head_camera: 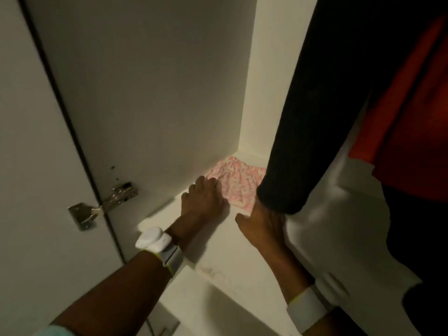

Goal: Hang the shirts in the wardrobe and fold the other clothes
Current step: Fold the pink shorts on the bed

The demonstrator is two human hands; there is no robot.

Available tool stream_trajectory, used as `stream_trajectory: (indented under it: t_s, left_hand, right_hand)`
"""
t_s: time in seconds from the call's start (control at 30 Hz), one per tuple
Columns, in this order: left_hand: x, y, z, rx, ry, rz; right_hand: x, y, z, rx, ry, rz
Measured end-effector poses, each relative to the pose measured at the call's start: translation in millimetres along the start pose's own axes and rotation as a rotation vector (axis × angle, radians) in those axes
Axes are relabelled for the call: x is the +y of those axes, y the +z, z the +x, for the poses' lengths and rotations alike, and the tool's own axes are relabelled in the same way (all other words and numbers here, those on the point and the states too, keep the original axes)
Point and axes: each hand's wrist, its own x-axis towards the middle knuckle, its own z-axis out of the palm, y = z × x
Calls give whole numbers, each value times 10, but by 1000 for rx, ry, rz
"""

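Both hands, left [203, 202] and right [260, 226], press flat-fingered the folded pink-and-white patterned garment [236, 184], which hanging clothes may rumple.

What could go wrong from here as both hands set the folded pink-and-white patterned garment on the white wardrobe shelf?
The hanging black garment drapes over the right hand; pulling back might drag it. The left hand presses only the near edge of the folded pink-and-white patterned garment, so sliding it along the white wardrobe shelf could undo the fold.
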Motion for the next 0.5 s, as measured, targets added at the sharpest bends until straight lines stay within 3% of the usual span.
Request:
stream_trajectory:
  t_s: [0.03,0.1,0.17,0.23,0.4,0.5]
  left_hand:
    - [-134,2,-285,1,-30,6]
    - [-280,25,-665,7,147,3]
    - [-581,-12,-1277,83,272,-158]
    - [-1018,-133,-2126,65,80,-368]
    - [-2174,-190,-4089,-140,-452,-465]
    - [-2776,-177,-4992,-95,-734,-501]
  right_hand:
    - [-161,63,-217,-2,-136,-113]
    - [-389,112,-427,12,-339,-136]
    - [-684,252,-789,-130,-501,-80]
    - [-968,476,-1197,-343,-551,-16]
    - [-1301,1336,-2228,-1040,-627,144]
    - [-1218,1972,-2702,-1252,-578,91]
